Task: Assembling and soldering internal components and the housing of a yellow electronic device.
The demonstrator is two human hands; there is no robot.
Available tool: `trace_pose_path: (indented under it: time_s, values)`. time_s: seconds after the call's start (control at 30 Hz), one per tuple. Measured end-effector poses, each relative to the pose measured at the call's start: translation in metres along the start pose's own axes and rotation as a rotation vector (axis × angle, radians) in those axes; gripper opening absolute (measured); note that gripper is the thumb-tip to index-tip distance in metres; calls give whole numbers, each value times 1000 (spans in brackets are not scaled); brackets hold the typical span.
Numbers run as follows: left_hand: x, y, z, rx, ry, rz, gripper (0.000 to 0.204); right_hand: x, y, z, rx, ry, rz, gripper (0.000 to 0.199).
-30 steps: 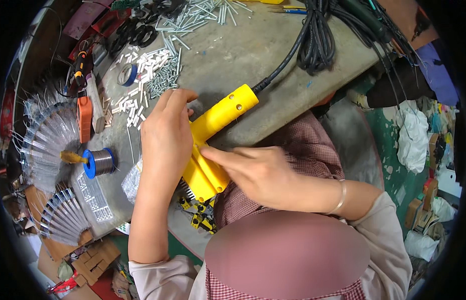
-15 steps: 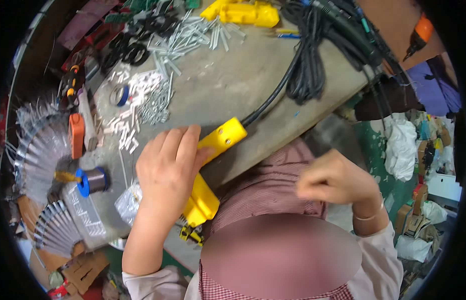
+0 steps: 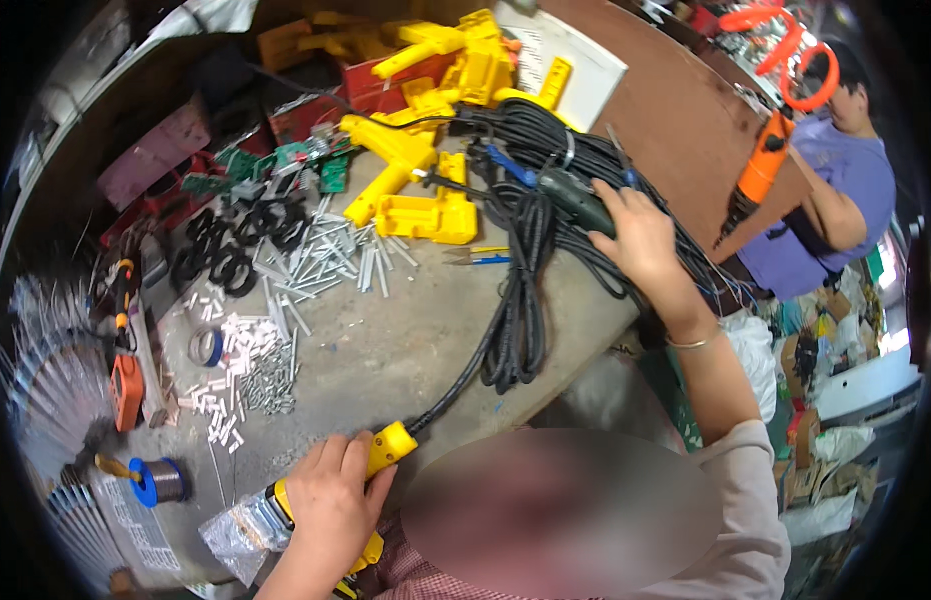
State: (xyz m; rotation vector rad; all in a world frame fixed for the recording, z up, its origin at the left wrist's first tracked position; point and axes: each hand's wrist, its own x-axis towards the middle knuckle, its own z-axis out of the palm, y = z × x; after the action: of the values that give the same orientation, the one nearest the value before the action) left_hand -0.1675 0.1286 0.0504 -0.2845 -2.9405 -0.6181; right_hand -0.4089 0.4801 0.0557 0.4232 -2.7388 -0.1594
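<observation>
My left hand [image 3: 331,495] is closed around a yellow plastic tool housing [image 3: 390,448] at the table's near edge. From its end a black cable [image 3: 451,392] runs up to a tied coil [image 3: 516,320]. Out to the right, my right hand [image 3: 641,235] grips a dark green, rounded power tool [image 3: 578,203], probably an electric screwdriver, its thin shaft pointing left. A blue part [image 3: 513,167] sits beside that tool, and a thick bundle of black cables [image 3: 546,130] lies behind it.
Yellow housings [image 3: 426,215] and a red bin [image 3: 371,85] stand at the back. Metal pins [image 3: 306,265], black rings [image 3: 231,265] and white pieces [image 3: 221,405] lie left, near a solder spool [image 3: 161,482]. An orange driver [image 3: 761,170] hangs right, by another person [image 3: 836,200].
My right hand has gone from above my lap to the dark green tool on the table. My left hand still holds the yellow housing. The view has shifted, showing more of the back.
</observation>
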Motion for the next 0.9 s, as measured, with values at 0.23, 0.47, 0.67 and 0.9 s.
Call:
trace_pose_path:
  time_s: [0.23, 0.47, 0.67, 0.9]
  values:
    - [13, -5, 2, -140, -19, -69, 37, 18, 25, -36, 1495, 162, 304, 58]
    - [12, -13, 0, -211, -1, -86, 34, -25, -177, -106, 2174, 86, -219, 76]
    - [6, -16, 9, -226, 47, -60, 35, -42, -225, -100, 2143, -68, -271, 68]
    - [2, -17, 18, -199, 50, -64, 36, -45, -247, -100, 1987, -172, -378, 65]
